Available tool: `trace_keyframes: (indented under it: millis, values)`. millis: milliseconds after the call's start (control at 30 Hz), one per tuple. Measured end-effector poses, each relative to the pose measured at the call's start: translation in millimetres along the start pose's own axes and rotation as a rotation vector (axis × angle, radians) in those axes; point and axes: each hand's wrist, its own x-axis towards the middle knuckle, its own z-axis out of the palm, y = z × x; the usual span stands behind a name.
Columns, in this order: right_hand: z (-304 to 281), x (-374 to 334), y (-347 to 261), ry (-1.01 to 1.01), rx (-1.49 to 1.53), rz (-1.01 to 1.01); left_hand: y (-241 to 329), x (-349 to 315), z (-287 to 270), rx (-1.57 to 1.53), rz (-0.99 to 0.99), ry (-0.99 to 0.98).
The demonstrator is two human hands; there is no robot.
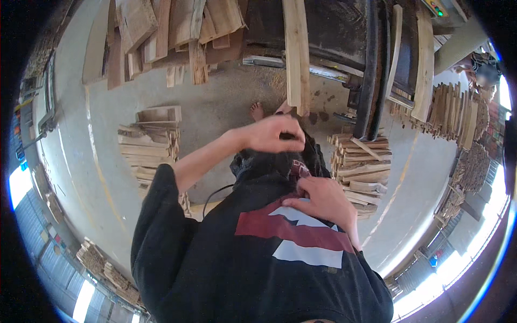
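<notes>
Left hand [269, 135], fingers curled round toward the thumb, can't tell if they pinch anything! Right hand [329, 200], thumb spread, on the black shirt [231, 264] beneath. Just beyond the left fingertips, a long board [297, 59]!

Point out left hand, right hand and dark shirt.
Left hand [272, 134], head view: back of hand.
Right hand [326, 198], head view: back of hand.
Dark shirt [245, 266], head view: fabric below red print.

Left hand [274, 134] upper centre, fingers curled, gap to thumb; forearm [207, 160] slanting up-right. Right hand [328, 199] right of centre, against torso [258, 269].
</notes>
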Motion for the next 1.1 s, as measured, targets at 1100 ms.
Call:
trace_keyframes:
  millis: [1100]
  values:
    - [51.4, 182.6, 309.0, 0.76, 0.047, 0.113, -134.3, 29.0, 49.4, 0.174, -0.521, 0.191]
